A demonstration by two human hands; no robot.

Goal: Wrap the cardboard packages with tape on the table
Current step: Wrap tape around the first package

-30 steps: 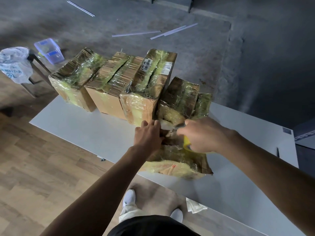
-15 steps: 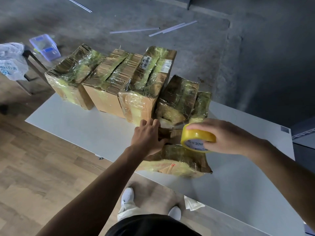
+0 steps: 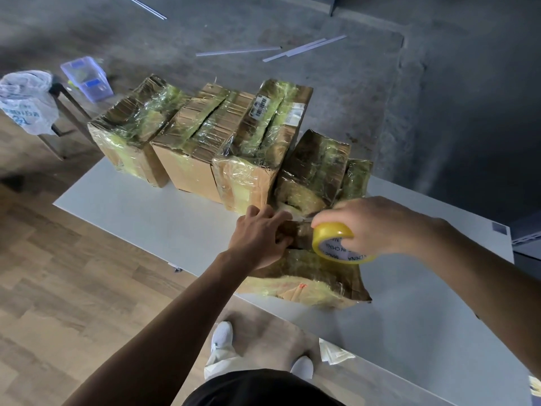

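While our left hand point(image 3: 257, 238) grips the flat package point(image 3: 316, 276) at the worktop's point(image 3: 146, 206) near edge, we log: tape roll point(image 3: 336, 241), clasped by our right hand's point(image 3: 377, 224) fingers point(image 3: 336, 215), just right of that grip; package long axis runs along the edge.

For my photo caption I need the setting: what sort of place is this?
Probably a makeshift packing spot in a workshop or storeroom: a row of tape-wrapped cardboard packages on a plain white table, and a bare concrete floor with loose white strips.
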